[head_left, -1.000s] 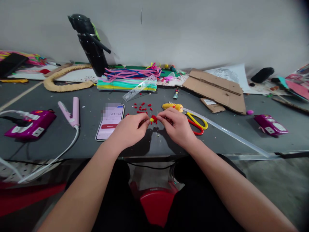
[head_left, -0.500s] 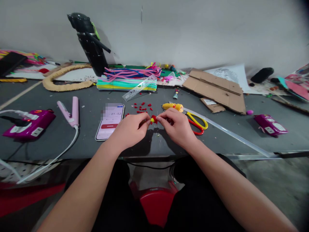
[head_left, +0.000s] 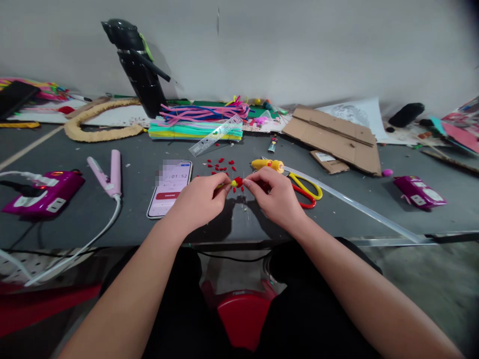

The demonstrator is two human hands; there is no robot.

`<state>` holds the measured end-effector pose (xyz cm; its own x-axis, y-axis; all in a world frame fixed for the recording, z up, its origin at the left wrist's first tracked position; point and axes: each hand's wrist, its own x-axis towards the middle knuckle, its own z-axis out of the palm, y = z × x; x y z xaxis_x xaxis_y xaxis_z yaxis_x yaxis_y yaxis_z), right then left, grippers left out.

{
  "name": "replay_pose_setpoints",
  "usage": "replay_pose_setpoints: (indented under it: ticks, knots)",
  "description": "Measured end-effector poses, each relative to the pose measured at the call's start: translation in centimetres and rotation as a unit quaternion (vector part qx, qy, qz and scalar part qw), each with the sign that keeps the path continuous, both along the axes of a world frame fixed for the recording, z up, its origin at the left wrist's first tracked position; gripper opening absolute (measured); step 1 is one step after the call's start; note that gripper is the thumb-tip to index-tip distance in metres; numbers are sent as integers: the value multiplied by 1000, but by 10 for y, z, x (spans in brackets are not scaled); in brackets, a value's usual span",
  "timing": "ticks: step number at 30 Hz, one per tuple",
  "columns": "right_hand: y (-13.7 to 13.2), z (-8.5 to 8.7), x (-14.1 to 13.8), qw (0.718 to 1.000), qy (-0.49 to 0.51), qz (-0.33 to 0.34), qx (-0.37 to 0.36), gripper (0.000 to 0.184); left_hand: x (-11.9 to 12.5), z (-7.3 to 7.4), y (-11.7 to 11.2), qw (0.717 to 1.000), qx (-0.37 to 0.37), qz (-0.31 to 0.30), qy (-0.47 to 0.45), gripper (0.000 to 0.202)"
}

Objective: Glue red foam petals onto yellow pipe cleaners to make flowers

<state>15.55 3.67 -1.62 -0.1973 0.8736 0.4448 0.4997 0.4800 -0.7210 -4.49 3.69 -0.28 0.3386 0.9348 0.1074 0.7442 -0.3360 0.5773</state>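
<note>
Between my hands, just above the table, is a small fuzzy red and yellow flower-like piece. My left hand pinches its yellow end between thumb and forefinger. With thumb and forefinger together, my right hand presses at the red side; whether a separate small bit sits in that pinch is hidden. Several small red pieces lie scattered on the table just beyond my hands. Right of my right hand are scissors with red and yellow handles and a yellow glue gun with a clear glue stick.
A phone showing a timer lies left of my left hand, with a pink flat iron further left. Pipe cleaners, a ruler and a black bottle stand behind. Cardboard and purple power strips are around.
My left hand has turned slightly and shifted a little left, and more of the red part of the piece shows. My right hand stays nearly in place.
</note>
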Motion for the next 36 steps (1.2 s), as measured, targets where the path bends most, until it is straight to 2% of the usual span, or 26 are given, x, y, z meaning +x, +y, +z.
replay_pose_setpoints:
  ticks: [24,36]
  knots:
    - [-1,2,-2,999,-31,1,6,12,1,2,-2,1000,1,-4,-4,23]
    - [1,1,0,999,6,4,-31,15,0,4,-3,999,-2,-23,-22,23]
